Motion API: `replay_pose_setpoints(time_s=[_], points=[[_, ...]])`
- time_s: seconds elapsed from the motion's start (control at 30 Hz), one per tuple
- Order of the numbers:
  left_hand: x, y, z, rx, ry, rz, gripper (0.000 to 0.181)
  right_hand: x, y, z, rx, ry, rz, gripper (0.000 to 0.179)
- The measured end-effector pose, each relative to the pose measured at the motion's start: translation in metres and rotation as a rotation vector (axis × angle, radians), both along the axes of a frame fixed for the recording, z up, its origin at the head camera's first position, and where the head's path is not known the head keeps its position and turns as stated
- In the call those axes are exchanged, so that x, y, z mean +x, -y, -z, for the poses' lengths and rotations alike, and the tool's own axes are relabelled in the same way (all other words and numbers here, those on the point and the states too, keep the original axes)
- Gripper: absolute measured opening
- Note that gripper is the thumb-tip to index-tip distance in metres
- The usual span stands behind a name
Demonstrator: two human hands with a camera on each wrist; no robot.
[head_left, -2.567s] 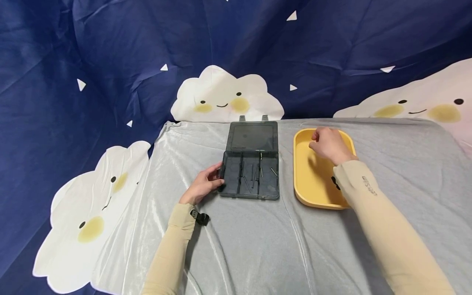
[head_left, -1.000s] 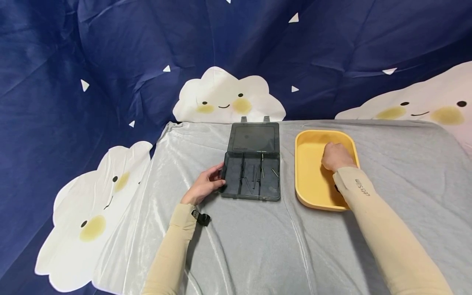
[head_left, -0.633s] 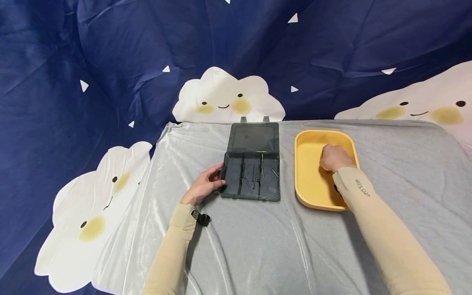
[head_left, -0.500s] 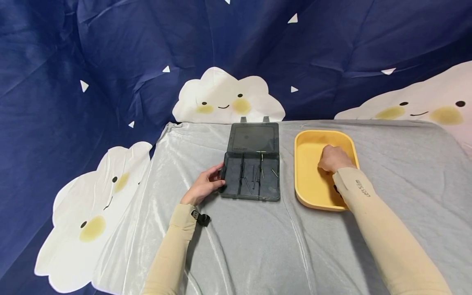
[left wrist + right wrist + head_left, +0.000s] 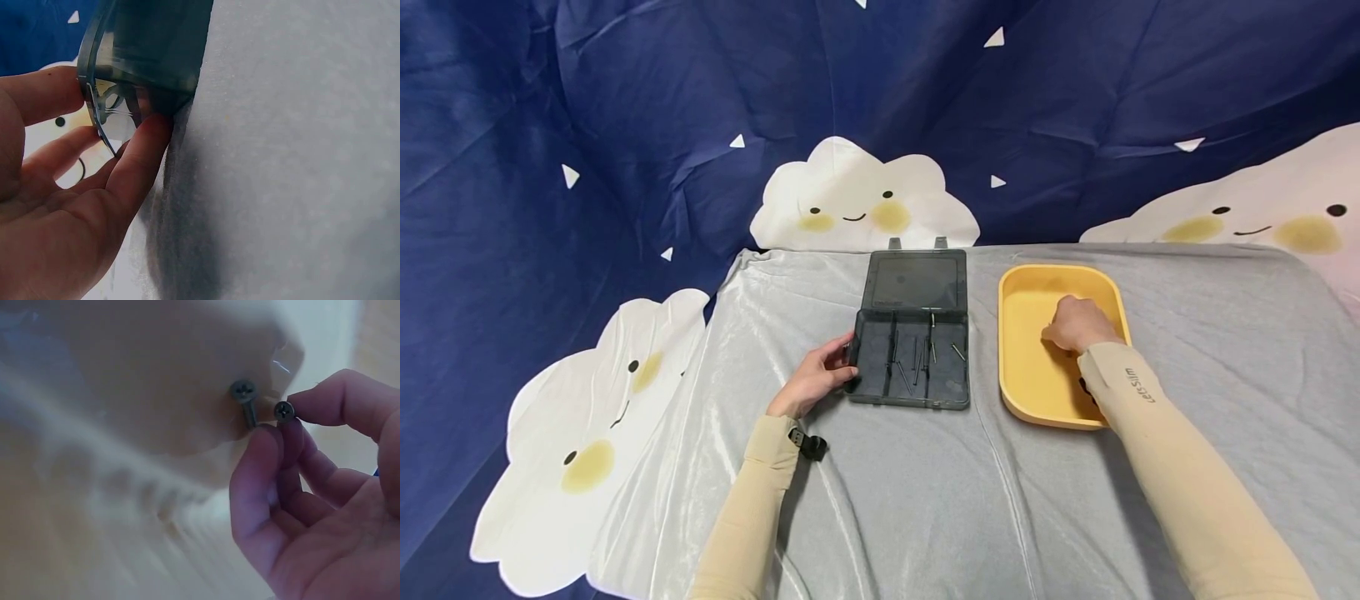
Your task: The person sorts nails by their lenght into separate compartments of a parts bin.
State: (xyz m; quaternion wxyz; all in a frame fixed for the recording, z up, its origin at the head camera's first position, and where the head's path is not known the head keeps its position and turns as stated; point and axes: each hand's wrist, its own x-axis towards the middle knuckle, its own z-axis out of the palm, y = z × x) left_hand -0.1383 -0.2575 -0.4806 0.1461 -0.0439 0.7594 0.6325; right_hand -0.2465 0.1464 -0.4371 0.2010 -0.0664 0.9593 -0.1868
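In the head view, a dark translucent compartment box [image 5: 871,358] lies with its lid folded back. Several screws [image 5: 904,377] are scattered in its middle and right compartments. My left hand [image 5: 811,377] grips the box's left side near the front corner; in the left wrist view, bent fingers [image 5: 140,156] hold its wall. My right hand [image 5: 1078,323] reaches down inside the yellow tray [image 5: 1026,407]. Seen from the right wrist, thumb and finger pinch a cross-head screw [image 5: 284,412]. A second screw [image 5: 244,391] sits right beside the fingertips, its head facing the camera.
Grey plush cloth [image 5: 910,500] covers the table under box and tray, with folds in front. The open lid [image 5: 917,279] extends toward the back edge. Behind stands a navy curtain [image 5: 1037,100] printed with clouds.
My right hand has gone from above the tray down into it, then shifted slightly left, with a screw now pinched in its fingers. My left hand has stayed on the box.
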Motion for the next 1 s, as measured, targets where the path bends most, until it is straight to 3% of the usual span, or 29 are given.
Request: replay_pose_setpoints(time_s=[0.4,0.73,1.0], points=[[0.0,0.0,-0.002,0.012,0.018,0.001,0.073,-0.003,0.0,-0.002,-0.049,-0.092,-0.033,0.027],[0.007,-0.006,-0.027,0.013,0.038,0.02,0.072,-0.001,0.0,-0.005,-0.088,-0.102,-0.037,0.019],[0.009,-0.006,-0.029,0.021,0.032,0.02,0.072,0.002,-0.002,-0.011,-0.119,-0.15,-0.027,0.016]])
